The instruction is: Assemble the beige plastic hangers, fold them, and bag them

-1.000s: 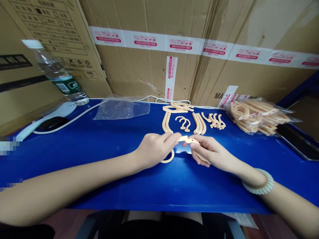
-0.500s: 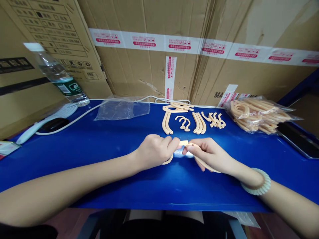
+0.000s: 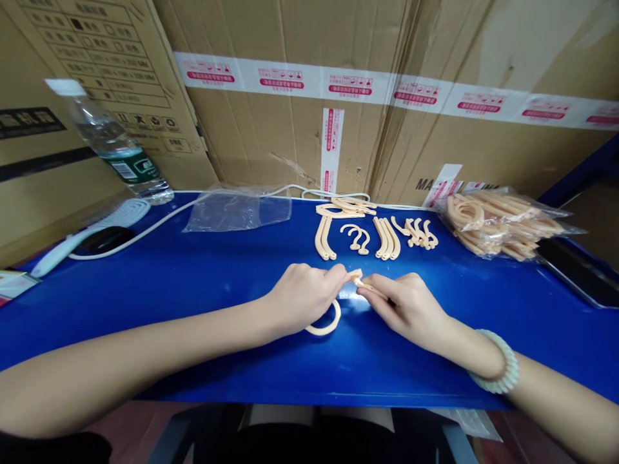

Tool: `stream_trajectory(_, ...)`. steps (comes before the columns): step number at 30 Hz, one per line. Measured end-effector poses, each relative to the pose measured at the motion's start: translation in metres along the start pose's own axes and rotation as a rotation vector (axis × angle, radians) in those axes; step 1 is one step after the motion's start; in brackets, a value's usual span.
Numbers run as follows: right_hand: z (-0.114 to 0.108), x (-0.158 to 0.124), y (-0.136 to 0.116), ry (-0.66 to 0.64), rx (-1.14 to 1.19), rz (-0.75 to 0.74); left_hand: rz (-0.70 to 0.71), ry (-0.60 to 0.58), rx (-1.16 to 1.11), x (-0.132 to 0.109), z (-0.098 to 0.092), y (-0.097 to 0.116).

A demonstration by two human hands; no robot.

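Note:
My left hand (image 3: 307, 296) pinches a beige plastic piece (image 3: 356, 275) whose end sticks out past the thumb. Below that hand a beige curved loop (image 3: 333, 322) shows; whether it belongs to the held piece I cannot tell. Closed on a slim beige hanger arm (image 3: 374, 289) is my right hand (image 3: 411, 303); most of the arm is hidden by the fingers. The two pieces meet between my hands. Just behind them lie two curved arms (image 3: 324, 240), two hooks (image 3: 358, 240), three more curved arms (image 3: 387, 240) and several further hooks (image 3: 420, 233).
More beige parts (image 3: 345, 207) lie at the back. Bagged beige parts (image 3: 503, 222) and a dark phone (image 3: 580, 274) are at right. To the left are a water bottle (image 3: 128, 154), a hairbrush (image 3: 97, 229), a black object (image 3: 107, 240) and a plastic bag (image 3: 236, 211). Cardboard (image 3: 290, 142) stands behind.
My right hand has turned over, and its hanger arm now shows only at the tip. The loop below my left hand is lower and more exposed.

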State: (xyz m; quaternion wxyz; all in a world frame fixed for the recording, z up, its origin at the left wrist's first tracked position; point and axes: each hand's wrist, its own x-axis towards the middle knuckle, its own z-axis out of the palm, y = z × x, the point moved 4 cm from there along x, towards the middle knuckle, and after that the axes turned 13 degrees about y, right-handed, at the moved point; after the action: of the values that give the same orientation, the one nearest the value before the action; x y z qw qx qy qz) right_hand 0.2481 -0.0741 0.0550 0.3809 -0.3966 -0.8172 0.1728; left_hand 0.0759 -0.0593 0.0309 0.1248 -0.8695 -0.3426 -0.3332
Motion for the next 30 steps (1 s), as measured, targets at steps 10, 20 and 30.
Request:
stream_trajectory(10, 0.0, 0.007, 0.017, -0.073, 0.408, 0.414, -0.656, -0.065, -0.652, 0.006, 0.009, -0.021)
stream_trajectory(20, -0.032, 0.022, 0.042, 0.099, 0.677, 0.557, -1.079, -0.109, -1.17, 0.002, 0.02, -0.029)
stream_trajectory(30, -0.103, 0.043, 0.104, 0.358, -0.393, -0.133, -1.154, -0.118, -1.199, 0.003, 0.012, -0.029)
